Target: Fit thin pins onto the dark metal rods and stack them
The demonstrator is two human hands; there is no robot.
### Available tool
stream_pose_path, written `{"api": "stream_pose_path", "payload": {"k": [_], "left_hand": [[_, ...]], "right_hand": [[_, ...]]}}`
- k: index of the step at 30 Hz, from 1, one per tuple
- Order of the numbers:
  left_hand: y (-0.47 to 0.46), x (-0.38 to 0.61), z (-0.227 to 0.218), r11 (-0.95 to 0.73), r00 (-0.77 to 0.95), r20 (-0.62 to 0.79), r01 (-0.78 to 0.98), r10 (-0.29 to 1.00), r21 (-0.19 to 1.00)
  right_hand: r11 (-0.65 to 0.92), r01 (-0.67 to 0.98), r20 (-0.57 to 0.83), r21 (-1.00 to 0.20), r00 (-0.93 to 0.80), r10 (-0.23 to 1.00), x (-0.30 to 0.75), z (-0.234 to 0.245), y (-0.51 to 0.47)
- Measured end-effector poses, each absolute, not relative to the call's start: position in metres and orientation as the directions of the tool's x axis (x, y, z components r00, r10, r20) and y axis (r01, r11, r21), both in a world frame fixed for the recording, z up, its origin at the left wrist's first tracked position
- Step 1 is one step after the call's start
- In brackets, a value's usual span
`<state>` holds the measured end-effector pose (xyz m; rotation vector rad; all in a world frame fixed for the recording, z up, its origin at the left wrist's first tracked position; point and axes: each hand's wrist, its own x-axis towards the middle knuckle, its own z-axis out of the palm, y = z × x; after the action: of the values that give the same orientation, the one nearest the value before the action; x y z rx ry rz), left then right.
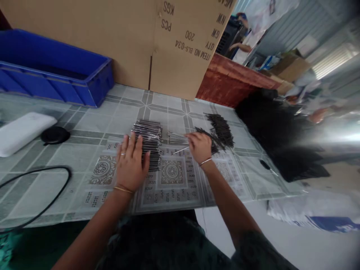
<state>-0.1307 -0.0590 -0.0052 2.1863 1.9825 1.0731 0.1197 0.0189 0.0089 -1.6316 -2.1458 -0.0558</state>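
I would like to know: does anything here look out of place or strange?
Two things. The large brown cardboard box shows its printed lettering upside down, so it seems inverted. Also, one thin silver metal-looking rod beside the right hand slants away from the small row of similar silver rods, which lie nearly parallel.
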Motion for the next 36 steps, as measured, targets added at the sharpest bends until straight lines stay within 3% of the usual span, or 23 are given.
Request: {"api": "stream_pose_path", "payload": {"k": [3, 6, 9, 12, 14, 17, 19, 24, 30, 36], "left_hand": [[-0.064, -0.096, -0.003, -0.353, 0.191, 0.427, 0.871, 0.884, 0.341], [-0.063, -0.057, -0.011, -0.431, 0.357, 0.280, 0.858, 0.891, 0.278], [-0.056, -0.033, -0.017, -0.378, 0.350, 0.155, 0.899, 0.924, 0.220], [-0.048, -0.027, -0.014, -0.325, 0.310, 0.106, 0.931, 0.945, 0.168], [-0.043, -0.026, -0.010, -0.309, 0.298, 0.090, 0.941, 0.950, 0.138], [-0.038, -0.025, -0.006, -0.305, 0.302, 0.056, 0.949, 0.952, 0.082], [-0.036, -0.022, -0.004, -0.296, 0.294, 0.042, 0.954, 0.955, 0.055], [-0.030, -0.015, -0.002, -0.270, 0.270, 0.008, 0.963, 0.963, 0.016], [-0.027, -0.013, 0.003, -0.268, 0.269, -0.034, 0.963, 0.962, 0.031], [-0.022, -0.010, 0.001, -0.290, 0.291, -0.037, 0.956, 0.956, 0.035]], "right_hand": [[0.076, 0.988, 0.353, -0.138, -0.023, 0.935, 0.179, -0.009, 0.039], [0.054, 0.999, 0.209, -0.003, -0.052, 0.977, 0.197, -0.019, 0.055], [0.065, 0.997, 0.112, 0.029, -0.068, 0.991, 0.194, -0.017, 0.061], [0.091, 0.989, 0.149, -0.116, -0.073, 0.986, 0.199, -0.011, 0.062], [0.154, 0.939, 0.219, -0.308, -0.087, 0.972, 0.210, -0.008, 0.066], [0.233, 0.720, 0.278, -0.653, -0.058, 0.959, 0.227, -0.007, 0.076], [0.240, 0.566, 0.296, -0.788, 0.007, 0.955, 0.236, -0.008, 0.083], [0.221, 0.507, 0.322, -0.833, 0.119, 0.939, 0.254, -0.010, 0.087], [0.302, 0.456, 0.473, -0.837, 0.326, 0.819, 0.281, -0.004, 0.085], [0.322, 0.463, 0.485, -0.826, 0.292, 0.824, 0.282, 0.005, 0.086]]}}
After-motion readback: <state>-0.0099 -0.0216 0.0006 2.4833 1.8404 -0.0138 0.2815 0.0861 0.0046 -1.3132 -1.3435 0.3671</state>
